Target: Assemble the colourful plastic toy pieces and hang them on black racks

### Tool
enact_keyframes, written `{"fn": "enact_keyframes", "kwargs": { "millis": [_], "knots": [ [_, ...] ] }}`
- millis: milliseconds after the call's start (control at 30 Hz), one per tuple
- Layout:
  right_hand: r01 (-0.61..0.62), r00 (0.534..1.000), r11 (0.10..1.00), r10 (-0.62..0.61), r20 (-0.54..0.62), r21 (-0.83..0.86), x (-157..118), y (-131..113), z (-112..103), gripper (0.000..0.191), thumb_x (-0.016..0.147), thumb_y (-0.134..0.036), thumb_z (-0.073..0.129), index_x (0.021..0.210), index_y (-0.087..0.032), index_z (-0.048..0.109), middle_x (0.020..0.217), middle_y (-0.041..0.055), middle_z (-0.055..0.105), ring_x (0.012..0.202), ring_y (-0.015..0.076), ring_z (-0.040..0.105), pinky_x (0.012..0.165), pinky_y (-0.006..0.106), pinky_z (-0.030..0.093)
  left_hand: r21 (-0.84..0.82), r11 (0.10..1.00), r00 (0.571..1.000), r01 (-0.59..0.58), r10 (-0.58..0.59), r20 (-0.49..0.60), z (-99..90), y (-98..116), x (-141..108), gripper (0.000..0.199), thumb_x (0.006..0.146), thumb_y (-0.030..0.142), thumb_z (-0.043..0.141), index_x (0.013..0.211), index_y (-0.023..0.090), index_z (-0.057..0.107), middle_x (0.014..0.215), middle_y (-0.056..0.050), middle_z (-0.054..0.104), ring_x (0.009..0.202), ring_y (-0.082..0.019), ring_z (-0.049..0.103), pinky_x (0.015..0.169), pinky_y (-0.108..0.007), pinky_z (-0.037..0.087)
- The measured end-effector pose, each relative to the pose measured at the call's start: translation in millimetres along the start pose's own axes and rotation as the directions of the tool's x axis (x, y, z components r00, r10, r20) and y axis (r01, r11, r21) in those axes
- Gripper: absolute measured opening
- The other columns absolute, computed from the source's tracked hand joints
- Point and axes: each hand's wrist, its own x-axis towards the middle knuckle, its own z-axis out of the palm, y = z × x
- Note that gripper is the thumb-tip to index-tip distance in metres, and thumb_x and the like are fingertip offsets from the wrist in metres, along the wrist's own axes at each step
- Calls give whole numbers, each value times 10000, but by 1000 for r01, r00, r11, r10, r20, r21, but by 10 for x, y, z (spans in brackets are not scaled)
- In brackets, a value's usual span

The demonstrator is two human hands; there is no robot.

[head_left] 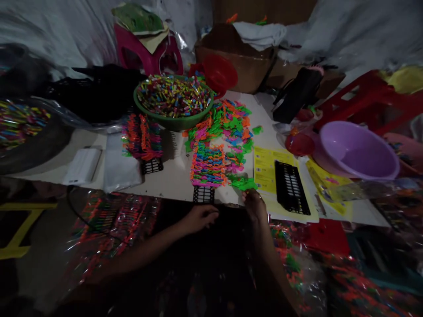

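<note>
My left hand [202,216] hovers at the table's front edge, fingers loosely bent and apart, with no object visible in it. Just above it, a black slotted plastic rack [203,194] lies under a stack of colourful small plastic pieces [209,164] set in rows. My right hand [256,202] is at the edge further right, its fingertips drawn together beside green plastic pieces [243,181]. Whether it grips one of these is too dark to tell. A loose heap of orange, green, pink and blue pieces [228,121] spreads behind the stack.
A green basin [136,102] full of small colourful tubes stands at the back. Another filled rack [142,136], clear plastic bags [120,165] and a white box [83,165] are left. Black racks [292,187] on yellow printed sheets [264,169] and a purple basin [358,149] are right.
</note>
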Motion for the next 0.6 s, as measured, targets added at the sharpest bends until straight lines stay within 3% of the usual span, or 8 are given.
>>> {"fn": "enact_keyframes", "kwargs": {
  "millis": [67,167,233,300,400,500,600],
  "knots": [
    [-21,999,1000,21,34,-11,-18,-25,28,244,554,-297,678,674,-196,492,602,-48,556,561,104,583,505,217,482,-190,964,974,184,-154,164,181,6,122,363,704,439,588,897,135,638,794,-68,652,628,-125,594,568,-247,492],
    [43,999,999,-43,-8,10,-180,-43,92,224,591,-301,670,696,-203,498,646,-43,571,594,98,589,508,201,469,-344,903,961,257,-200,192,335,19,314,391,681,397,637,985,152,632,918,-95,653,734,-139,617,648,-270,502],
    [168,983,986,-166,-73,9,-402,9,117,203,635,-317,650,727,-214,502,694,-41,584,639,97,593,543,203,470,-353,923,984,149,-103,147,402,63,378,406,683,388,641,1035,186,621,985,-82,645,819,-154,612,694,-281,494],
    [273,957,960,-277,-80,-60,-658,105,111,168,678,-329,618,754,-225,511,712,-34,593,665,104,590,596,229,478,-280,959,996,-36,58,72,453,127,375,359,702,394,620,998,191,643,976,-59,651,865,-168,600,739,-289,480],
    [365,930,895,-361,62,-258,-922,233,50,122,700,-326,595,771,-232,563,727,-8,617,697,133,588,675,292,484,-33,957,958,-288,287,-17,453,205,272,278,756,393,559,851,166,688,823,-41,673,798,-165,601,750,-272,461],
    [454,890,769,-364,275,-451,-863,203,-3,145,695,-346,598,771,-228,632,824,33,639,806,181,589,758,352,471,213,894,911,-394,411,-43,309,202,119,275,795,366,514,869,164,685,825,-51,675,778,-159,602,740,-260,459],
    [487,871,631,-404,280,-604,-500,-2,22,210,659,-355,646,815,-215,659,865,52,628,822,203,575,800,391,448,377,821,863,-429,496,-98,41,128,-31,277,797,323,509,923,136,670,917,-90,667,848,-175,598,770,-264,452]
  ]
}}
